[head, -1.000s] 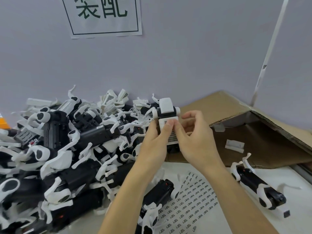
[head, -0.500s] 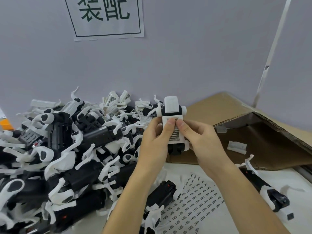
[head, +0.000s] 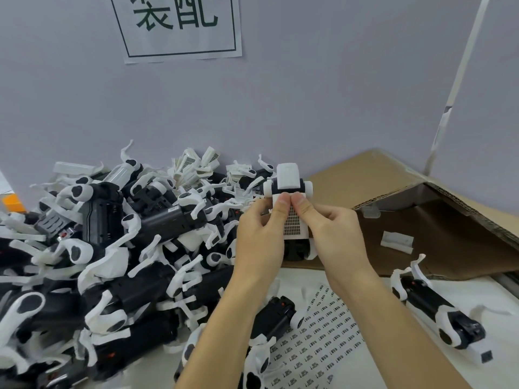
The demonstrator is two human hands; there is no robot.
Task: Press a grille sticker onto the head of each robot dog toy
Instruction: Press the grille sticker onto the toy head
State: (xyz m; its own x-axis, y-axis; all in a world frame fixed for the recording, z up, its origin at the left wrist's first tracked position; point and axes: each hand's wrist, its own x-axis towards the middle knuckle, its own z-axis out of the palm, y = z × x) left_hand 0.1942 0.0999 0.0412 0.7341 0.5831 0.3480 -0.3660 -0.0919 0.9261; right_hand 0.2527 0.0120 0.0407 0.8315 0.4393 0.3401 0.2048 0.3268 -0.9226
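A black-and-white robot dog toy (head: 289, 181) is held upright in front of me by both hands. My left hand (head: 259, 240) grips its left side and my right hand (head: 334, 237) grips its right side. Both thumbs press side by side on the top of a grille sticker (head: 293, 224), a white patch with a dark grid, on the toy's head. The toy's lower body is mostly hidden behind my hands.
A big heap of robot dog toys (head: 106, 248) fills the left of the table. A sticker sheet (head: 317, 341) lies under my forearms, with one dog (head: 276, 313) on it. Another dog (head: 438, 313) lies at right, before an open cardboard box (head: 438, 248).
Both hands lifted the toy slightly and my thumbs slid up the sticker toward its top edge. The view shifted a little downward.
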